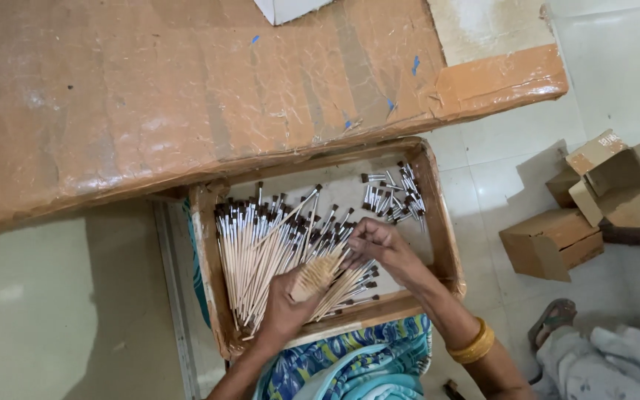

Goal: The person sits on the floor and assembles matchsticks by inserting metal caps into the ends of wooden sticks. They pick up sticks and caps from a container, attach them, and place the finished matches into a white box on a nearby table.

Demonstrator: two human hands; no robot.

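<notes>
- Nearest the camera, a blue, yellow and white patterned cloth garment (350, 363) covers the person's lap, directly below the tray.
- The right forearm carries a gold-coloured bangle (472, 345) at the wrist.
- The left hand (284, 305) is closed around a bundle of thin wooden-handled brushes (318, 275); the grip is tight, and the cut handle ends fan out above the fingers.
- The right hand (381, 243) sits just beside the bundle, fingers pinched together on a few brush handles at its upper edge; the grip is nearly closed.
- Both hands work inside a shallow rectangular cardboard tray (442, 222) wrapped in brown tape, resting on the lap.
- A large heap of loose brushes with pale wooden handles, metal ferrules and dark brown bristle tips (250, 248) lies in the left half of the tray, mostly aligned lengthwise with the tips pointing away from the person.
- A smaller pile of short metal ferrules with dark tips (394, 194) lies in the far right corner of the tray, apart from the large heap.
- To the right, on the pale tiled floor (498, 170), stand several small brown cardboard boxes (553, 243), one of them open.
- A sandal (551, 317) and pale cloth lie at the lower right.
- Farthest away, a table covered in brown tape-wrapped cardboard (187, 89) overhangs the far edge of the tray.
</notes>
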